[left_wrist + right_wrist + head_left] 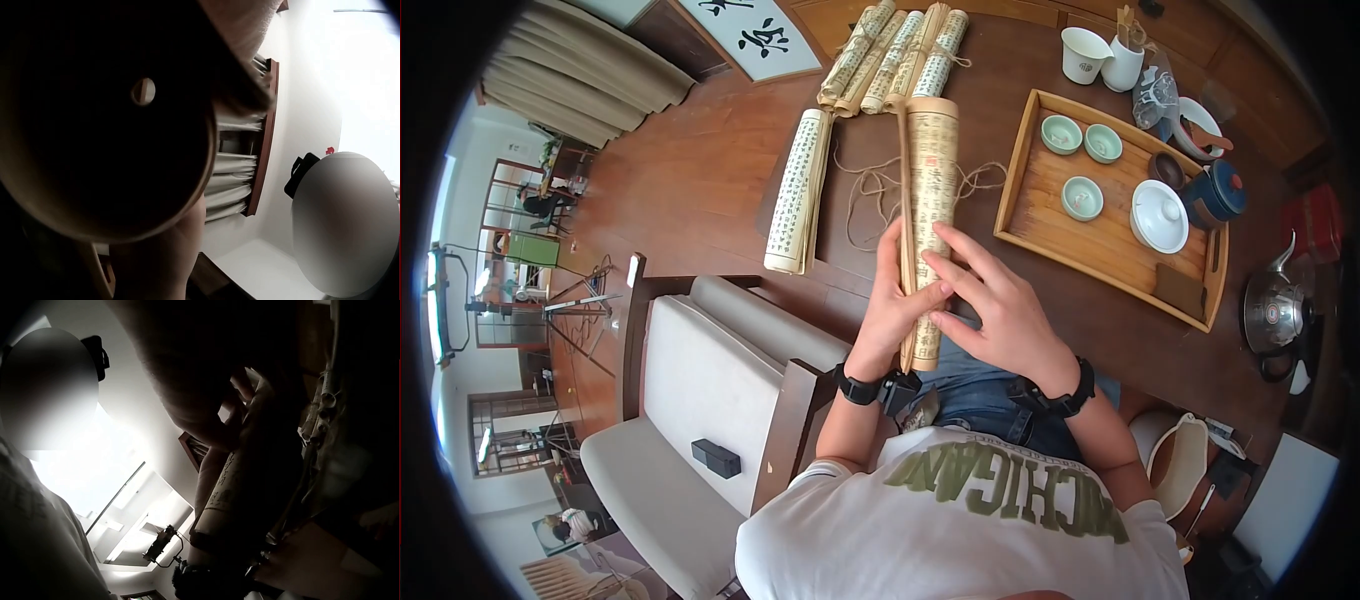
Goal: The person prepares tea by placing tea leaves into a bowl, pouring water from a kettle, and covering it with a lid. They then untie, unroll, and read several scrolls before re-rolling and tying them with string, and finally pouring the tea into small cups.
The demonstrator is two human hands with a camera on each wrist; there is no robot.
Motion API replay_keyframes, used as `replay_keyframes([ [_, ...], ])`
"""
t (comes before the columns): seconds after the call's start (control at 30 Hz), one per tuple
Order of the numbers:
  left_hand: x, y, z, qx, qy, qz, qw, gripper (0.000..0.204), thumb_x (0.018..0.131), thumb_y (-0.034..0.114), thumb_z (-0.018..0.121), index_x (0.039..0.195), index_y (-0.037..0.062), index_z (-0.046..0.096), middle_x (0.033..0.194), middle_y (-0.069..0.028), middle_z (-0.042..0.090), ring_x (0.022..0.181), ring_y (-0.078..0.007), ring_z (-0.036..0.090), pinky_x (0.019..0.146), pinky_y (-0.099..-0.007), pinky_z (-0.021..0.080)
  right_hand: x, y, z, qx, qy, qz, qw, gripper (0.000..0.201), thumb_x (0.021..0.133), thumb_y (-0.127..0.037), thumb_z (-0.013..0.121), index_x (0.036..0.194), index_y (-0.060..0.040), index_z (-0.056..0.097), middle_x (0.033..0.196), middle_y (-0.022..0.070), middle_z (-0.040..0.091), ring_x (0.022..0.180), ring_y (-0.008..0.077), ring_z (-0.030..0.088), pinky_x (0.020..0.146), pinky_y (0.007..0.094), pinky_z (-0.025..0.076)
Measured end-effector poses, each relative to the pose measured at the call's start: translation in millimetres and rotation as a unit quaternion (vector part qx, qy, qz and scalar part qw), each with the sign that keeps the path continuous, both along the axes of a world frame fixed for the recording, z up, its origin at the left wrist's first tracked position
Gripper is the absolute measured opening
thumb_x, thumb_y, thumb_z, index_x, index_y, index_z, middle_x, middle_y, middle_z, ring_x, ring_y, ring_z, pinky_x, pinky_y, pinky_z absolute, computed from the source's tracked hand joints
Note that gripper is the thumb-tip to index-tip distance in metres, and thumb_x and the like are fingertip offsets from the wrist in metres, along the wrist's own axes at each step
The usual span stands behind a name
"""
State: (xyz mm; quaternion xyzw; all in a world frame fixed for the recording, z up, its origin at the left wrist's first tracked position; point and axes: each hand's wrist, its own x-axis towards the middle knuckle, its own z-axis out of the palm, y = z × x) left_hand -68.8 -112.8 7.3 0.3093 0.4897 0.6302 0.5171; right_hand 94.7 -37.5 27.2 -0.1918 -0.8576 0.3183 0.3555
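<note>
A rolled paper scroll (932,180) with columns of handwritten characters and a red seal mark stands out in front of the person, over the table edge and lap. The left hand (890,308) grips its lower left side, thumb across the front. From the right, the right hand (1008,312) holds the lower part, fingertips on the written face. A loose paper edge runs along the scroll's left side. In the left wrist view the scroll's hollow end (209,181) looms close and dark. The right wrist view shows fingers bent over the scroll (232,478).
Loose twine (868,190) lies behind the scroll. Another scroll (793,195) rests at the table's left edge, with several tied scrolls (895,58) at the back. Right, a wooden tray (1100,250) bears three green cups (1082,199) and a lidded white bowl (1158,222). A kettle (1270,310) stands beyond.
</note>
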Motion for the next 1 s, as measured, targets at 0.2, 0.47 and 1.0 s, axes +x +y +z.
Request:
replay_keyframes([
  [0.2, -60.4, 16.7, 2.8, -0.036, 0.392, 0.145, 0.908, 0.082, 0.079, -0.004, 0.072, 0.149, -0.0027, 0.029, 0.135, -0.0224, 0.051, 0.122, -0.0309, 0.056, 0.102, -0.0380, 0.048, 20.8, 1.9, -18.0, -0.047, -0.024, -0.009, 0.999, 0.040, 0.088, -0.012, 0.075, 0.126, -0.0039, 0.067, 0.145, 0.0132, 0.055, 0.114, 0.0270, 0.066, 0.088, 0.0382, 0.058],
  [0.47, -101.0, 35.4, -0.5, -0.088, 0.631, 0.144, 0.757, 0.076, 0.078, 0.000, 0.069, 0.146, -0.0064, 0.036, 0.131, -0.0314, 0.051, 0.117, -0.0495, 0.055, 0.104, -0.0483, 0.047, 50.1, 4.3, -42.5, -0.133, 0.020, -0.103, 0.986, 0.016, 0.090, -0.006, 0.071, 0.106, -0.0037, 0.072, 0.123, 0.0094, 0.068, 0.096, 0.0267, 0.071, 0.079, 0.0353, 0.056],
  [1.0, -81.8, 42.4, 31.7, -0.113, 0.813, 0.035, 0.569, 0.087, 0.083, 0.026, 0.082, 0.151, -0.0071, 0.039, 0.147, -0.0258, 0.050, 0.133, -0.0422, 0.049, 0.107, -0.0489, 0.046, 65.1, -2.3, -58.6, -0.119, 0.022, -0.107, 0.987, 0.008, 0.087, -0.004, 0.072, 0.095, -0.0039, 0.071, 0.113, 0.0094, 0.069, 0.101, 0.0308, 0.069, 0.086, 0.0410, 0.056],
])
